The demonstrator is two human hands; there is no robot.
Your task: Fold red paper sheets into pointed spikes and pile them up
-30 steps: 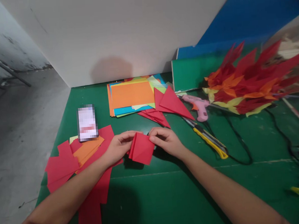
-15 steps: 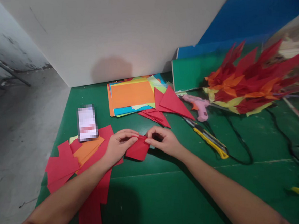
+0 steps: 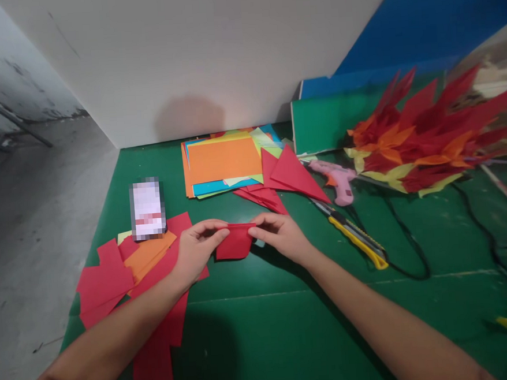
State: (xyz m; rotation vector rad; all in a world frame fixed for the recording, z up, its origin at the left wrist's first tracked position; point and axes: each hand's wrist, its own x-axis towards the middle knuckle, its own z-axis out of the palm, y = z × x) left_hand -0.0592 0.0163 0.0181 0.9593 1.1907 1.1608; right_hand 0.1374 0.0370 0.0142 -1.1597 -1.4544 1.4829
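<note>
Both my hands pinch a small folded piece of red paper (image 3: 235,244) just above the green table (image 3: 288,320). My left hand (image 3: 197,250) grips its left corner with thumb and fingers closed. My right hand (image 3: 280,237) grips the right corner the same way. The paper hangs curved between them, its top edge folded over. Loose red and orange paper pieces (image 3: 124,274) lie under and to the left of my left forearm.
A phone (image 3: 148,209) lies left of my hands. A stack of coloured sheets (image 3: 223,160) and red paper triangles (image 3: 289,173) sit behind. A pink glue gun (image 3: 337,179), a yellow utility knife (image 3: 356,238), a black cord and a red-orange paper flower (image 3: 423,137) are on the right.
The red paper was held open as a larger square and has been folded down smaller. My hands have shifted slightly away from me, with the fingertips pinching its top corners.
</note>
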